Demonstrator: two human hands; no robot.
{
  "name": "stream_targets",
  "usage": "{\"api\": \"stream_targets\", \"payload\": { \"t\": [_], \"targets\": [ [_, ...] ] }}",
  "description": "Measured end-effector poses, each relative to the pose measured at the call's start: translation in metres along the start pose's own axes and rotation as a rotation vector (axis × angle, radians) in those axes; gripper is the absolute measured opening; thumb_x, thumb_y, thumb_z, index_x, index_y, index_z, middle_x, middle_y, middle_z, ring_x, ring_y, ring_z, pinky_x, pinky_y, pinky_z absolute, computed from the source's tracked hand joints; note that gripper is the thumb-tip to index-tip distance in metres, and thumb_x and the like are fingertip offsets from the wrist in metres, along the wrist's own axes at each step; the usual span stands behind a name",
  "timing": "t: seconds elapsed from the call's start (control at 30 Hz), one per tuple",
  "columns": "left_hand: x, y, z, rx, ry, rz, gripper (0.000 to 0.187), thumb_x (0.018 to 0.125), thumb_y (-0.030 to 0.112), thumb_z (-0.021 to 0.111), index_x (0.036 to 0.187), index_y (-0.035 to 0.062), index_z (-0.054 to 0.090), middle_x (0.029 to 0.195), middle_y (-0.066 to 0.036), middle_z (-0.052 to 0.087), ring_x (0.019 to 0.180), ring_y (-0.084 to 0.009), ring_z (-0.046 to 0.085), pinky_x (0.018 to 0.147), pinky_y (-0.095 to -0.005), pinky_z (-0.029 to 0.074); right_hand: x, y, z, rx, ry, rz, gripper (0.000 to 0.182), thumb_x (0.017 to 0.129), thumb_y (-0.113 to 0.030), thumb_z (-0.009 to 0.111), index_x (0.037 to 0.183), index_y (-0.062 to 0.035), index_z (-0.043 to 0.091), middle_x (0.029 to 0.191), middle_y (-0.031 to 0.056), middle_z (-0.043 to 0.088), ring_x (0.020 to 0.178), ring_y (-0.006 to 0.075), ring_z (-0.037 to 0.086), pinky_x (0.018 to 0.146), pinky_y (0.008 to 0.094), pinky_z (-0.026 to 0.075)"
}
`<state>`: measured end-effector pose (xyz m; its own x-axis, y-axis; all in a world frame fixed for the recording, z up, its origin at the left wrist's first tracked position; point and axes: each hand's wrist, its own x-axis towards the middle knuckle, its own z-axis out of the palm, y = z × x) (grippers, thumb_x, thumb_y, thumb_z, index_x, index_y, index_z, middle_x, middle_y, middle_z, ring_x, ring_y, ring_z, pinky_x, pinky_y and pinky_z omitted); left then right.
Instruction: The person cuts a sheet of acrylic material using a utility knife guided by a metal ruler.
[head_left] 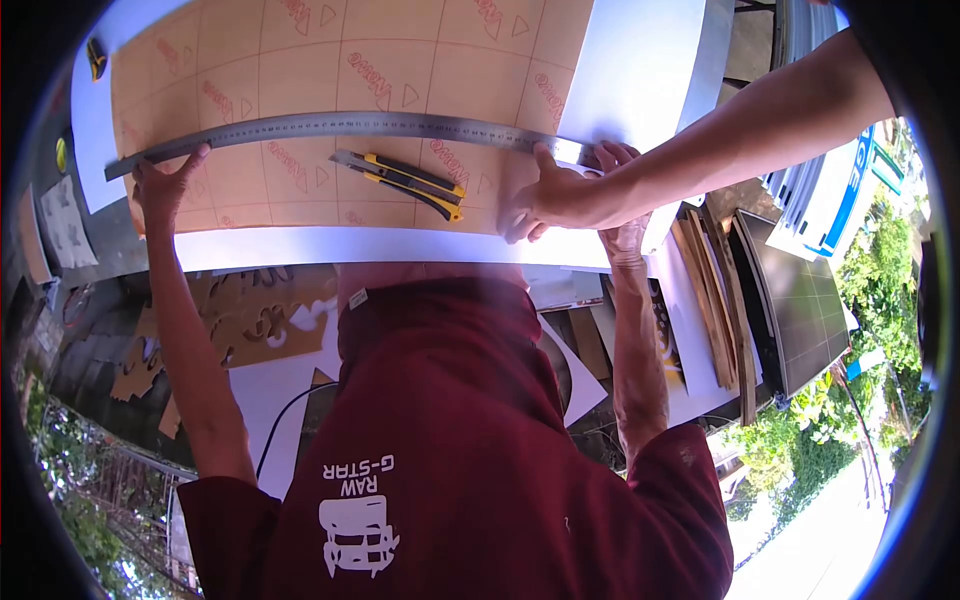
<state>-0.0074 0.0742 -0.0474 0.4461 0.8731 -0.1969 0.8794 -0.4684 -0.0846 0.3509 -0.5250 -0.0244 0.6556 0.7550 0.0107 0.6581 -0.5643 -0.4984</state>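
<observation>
A long steel ruler [400, 124] lies across a board in brown printed film [310, 75]. My left hand [168, 188] holds the ruler's left end, thumb and fingers along its near edge. At the right end, the bent fingers of my right hand [622, 225] are on the ruler; a co-worker's forearm hides part of this hand. The co-worker's hand [565, 195] presses beside the ruler, just left of my right hand. Two yellow-and-black utility knives [405, 183] lie together on the film, between the hands and below the ruler.
The co-worker's arm [740, 130] reaches in from the upper right. Another yellow-and-black tool [96, 60] lies at the upper left. Brown cut-out scraps [260, 325] are below the board on the left, with wooden strips [705, 290] and a dark panel [795, 300] on the right.
</observation>
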Motion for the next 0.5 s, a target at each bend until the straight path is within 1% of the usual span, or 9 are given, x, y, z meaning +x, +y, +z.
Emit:
{"api": "stream_targets", "payload": {
  "t": [0.07,0.27,0.5],
  "targets": [
    [0.0002,0.0014,-0.0029,-0.006,-0.011,-0.006,0.138,0.057,0.085,0.08,0.153,-0.0031,0.034,0.149,-0.031,0.043,0.14,-0.0443,0.045,0.117,-0.0506,0.038,0.0033,0.0087,0.0062,-0.073,0.017,-0.095,0.052,0.09,-0.026,0.076,0.136,-0.008,0.061,0.135,0.0133,0.061,0.127,0.0329,0.057,0.108,0.0484,0.045],
    [-0.0017,0.0016,-0.0034,-0.021,-0.013,-0.004,0.136,0.057,0.084,0.081,0.152,-0.0026,0.035,0.148,-0.031,0.044,0.138,-0.0447,0.048,0.115,-0.0501,0.04,0.0099,0.0016,-0.0004,-0.136,-0.002,-0.088,0.044,0.093,-0.026,0.07,0.133,-0.0097,0.064,0.133,0.0102,0.062,0.125,0.0314,0.058,0.107,0.0476,0.046],
    [0.0014,-0.0053,0.0014,-0.048,-0.01,0.009,0.136,0.057,0.083,0.082,0.152,-0.0037,0.035,0.147,-0.032,0.044,0.137,-0.045,0.048,0.115,-0.0499,0.041,0.0097,0.0048,0.0022,-0.059,0.003,-0.056,0.043,0.092,-0.024,0.07,0.132,-0.0096,0.064,0.13,0.0096,0.064,0.123,0.0308,0.059,0.106,0.0463,0.046]
  ]
}}
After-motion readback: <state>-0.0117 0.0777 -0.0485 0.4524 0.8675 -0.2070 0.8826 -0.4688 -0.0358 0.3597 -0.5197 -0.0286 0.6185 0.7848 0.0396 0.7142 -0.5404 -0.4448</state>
